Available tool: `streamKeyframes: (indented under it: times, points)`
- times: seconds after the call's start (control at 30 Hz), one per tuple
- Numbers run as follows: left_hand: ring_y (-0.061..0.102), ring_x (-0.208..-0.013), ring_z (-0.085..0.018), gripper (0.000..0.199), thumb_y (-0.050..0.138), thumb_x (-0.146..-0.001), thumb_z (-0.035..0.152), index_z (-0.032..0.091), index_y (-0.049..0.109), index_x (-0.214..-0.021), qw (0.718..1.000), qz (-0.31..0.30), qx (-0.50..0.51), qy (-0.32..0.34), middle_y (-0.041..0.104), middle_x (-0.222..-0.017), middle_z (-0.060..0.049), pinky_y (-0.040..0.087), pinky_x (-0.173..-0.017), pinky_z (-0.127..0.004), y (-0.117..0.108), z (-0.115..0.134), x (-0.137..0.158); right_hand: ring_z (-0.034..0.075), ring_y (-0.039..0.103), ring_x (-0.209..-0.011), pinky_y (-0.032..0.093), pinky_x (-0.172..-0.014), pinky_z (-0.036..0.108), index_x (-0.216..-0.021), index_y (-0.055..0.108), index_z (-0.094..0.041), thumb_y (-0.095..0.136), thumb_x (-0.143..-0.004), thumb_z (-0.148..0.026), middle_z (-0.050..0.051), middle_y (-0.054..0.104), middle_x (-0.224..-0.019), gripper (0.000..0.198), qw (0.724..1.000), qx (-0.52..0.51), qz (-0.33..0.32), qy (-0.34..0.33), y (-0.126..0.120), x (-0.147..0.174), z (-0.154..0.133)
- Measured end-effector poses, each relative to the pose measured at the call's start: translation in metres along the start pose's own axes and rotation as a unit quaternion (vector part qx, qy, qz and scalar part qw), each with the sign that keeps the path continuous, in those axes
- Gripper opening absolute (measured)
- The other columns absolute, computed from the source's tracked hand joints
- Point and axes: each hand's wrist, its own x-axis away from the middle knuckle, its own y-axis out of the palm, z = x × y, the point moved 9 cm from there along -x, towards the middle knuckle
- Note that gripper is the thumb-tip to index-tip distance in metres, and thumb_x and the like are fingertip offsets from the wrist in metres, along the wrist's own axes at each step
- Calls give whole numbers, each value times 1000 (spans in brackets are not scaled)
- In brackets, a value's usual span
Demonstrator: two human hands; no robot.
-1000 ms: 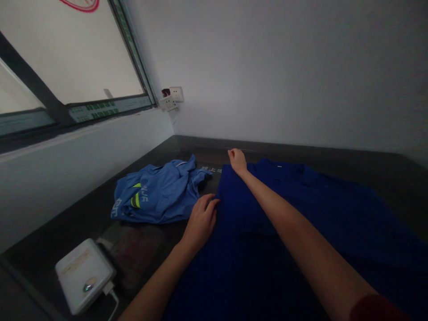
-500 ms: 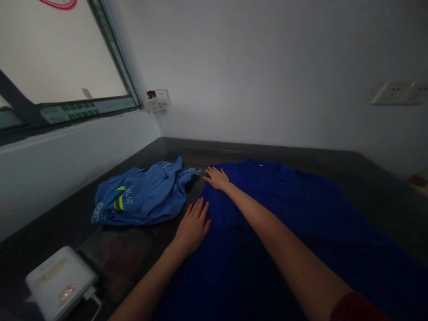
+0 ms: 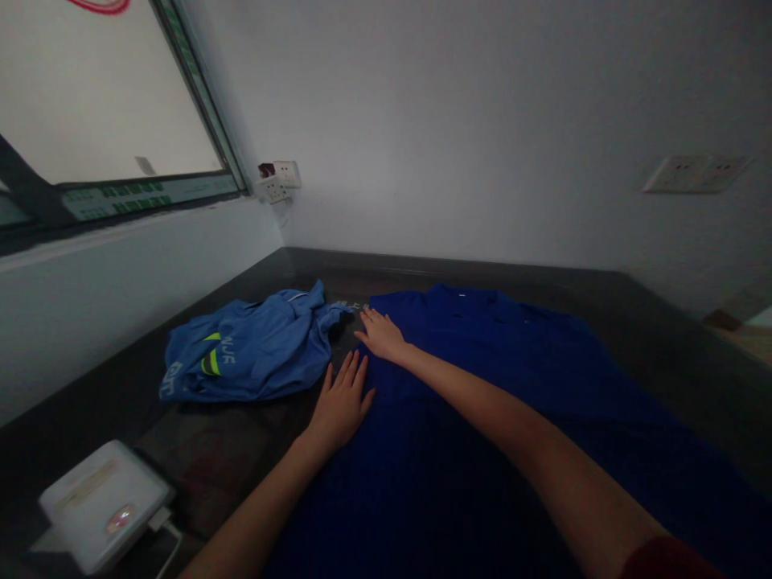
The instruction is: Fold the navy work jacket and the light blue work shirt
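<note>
Deep blue, the shirt lies spread on the dark counter, white-tagged collar toward twelve o'clock, right hand and left hand at its edge, fingers extended, gripping nothing, a rumpled lighter-blue garment at the left hand's ten o'clock.

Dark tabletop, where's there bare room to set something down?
The tabletop looks bare between the light-blue garment, the white box and the left forearm. The dim stretch between the dark-blue garment and the tabletop's right edge looks free too. It's crowded between the garments, at the left hand and right hand.
</note>
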Motion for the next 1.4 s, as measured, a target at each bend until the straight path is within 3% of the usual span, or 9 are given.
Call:
streamKeyframes:
  times: [0.2, 0.37, 0.57, 0.73, 0.83, 0.97, 1.13, 1.27, 1.4]
  points:
    - [20, -142, -25, 59, 32, -94, 43, 17, 27, -147, 999, -35, -34, -20, 25, -153, -10, 19, -114, -52, 5, -4, 0, 26, 17, -143, 5, -114, 54, -145, 34, -14, 26, -95, -56, 11, 28, -152, 66, 1000, 16, -8, 3, 13, 13, 1]
    - [18, -143, -24, 59, 29, -94, 43, 17, 27, -148, 995, -68, -64, -33, 22, -154, -8, 18, -115, -50, 6, -4, 0, 26, 18, -142, 11, -113, 55, -144, 34, -15, 27, -94, -59, 10, 29, -152, 68, 1000, 12, 7, -3, 7, 14, 2]
    - [18, -143, -24, 60, 28, -95, 42, 17, 22, -149, 996, -60, -59, -22, 24, -154, -9, 21, -113, -52, 4, -3, -1, 20, 25, -140, 14, -115, 46, -138, 44, -15, 27, -98, -47, 10, 40, -147, 53, 994, 22, 100, -45, -24, 29, -9]
    - [21, -142, -24, 60, 28, -95, 42, 20, 19, -149, 997, -40, -54, -22, 25, -154, -8, 22, -112, -54, 2, -4, 0, 18, 21, -142, 14, -116, 43, -139, 43, -16, 31, -98, -44, 9, 37, -149, 51, 984, 23, 152, -93, -74, 71, -7]
    - [24, -141, -26, 60, 28, -95, 42, 20, 16, -150, 999, -7, -50, -15, 26, -153, -10, 21, -111, -57, -2, -4, 0, 19, 18, -143, 15, -116, 44, -142, 39, -17, 31, -97, -48, 10, 33, -150, 55, 980, 27, 180, -76, -117, 116, 34]
    - [20, -142, -28, 54, 26, -96, 41, 28, 23, -148, 998, 6, -52, 37, 23, -155, -5, 21, -110, -59, 0, 3, -1, 23, 21, -142, 20, -114, 46, -143, 36, -14, 28, -96, -53, 14, 32, -151, 62, 971, 53, 214, 95, -168, 198, 154]
    - [23, -142, -26, 50, 26, -96, 44, 38, 24, -146, 993, -52, -50, 96, 26, -153, 2, 23, -110, -56, 19, 5, 2, 28, 18, -142, 20, -114, 47, -143, 34, -4, 27, -93, -57, 21, 26, -151, 73, 933, 122, 137, 310, -167, 302, 289]
    - [23, -142, -25, 51, 26, -96, 45, 39, 20, -147, 992, -53, -53, 98, 25, -154, 3, 20, -111, -55, 20, 3, 4, 27, 21, -141, 20, -113, 50, -144, 34, -10, 21, -94, -58, 17, 27, -152, 71, 932, 140, 60, 329, -142, 332, 322]
    - [22, -142, -24, 51, 26, -96, 46, 39, 21, -146, 993, -64, -42, 85, 24, -154, 3, 19, -113, -54, 13, 8, 4, 28, 23, -141, 21, -112, 52, -143, 36, -10, 22, -94, -57, 17, 30, -151, 70, 931, 152, 76, 323, -141, 332, 324]
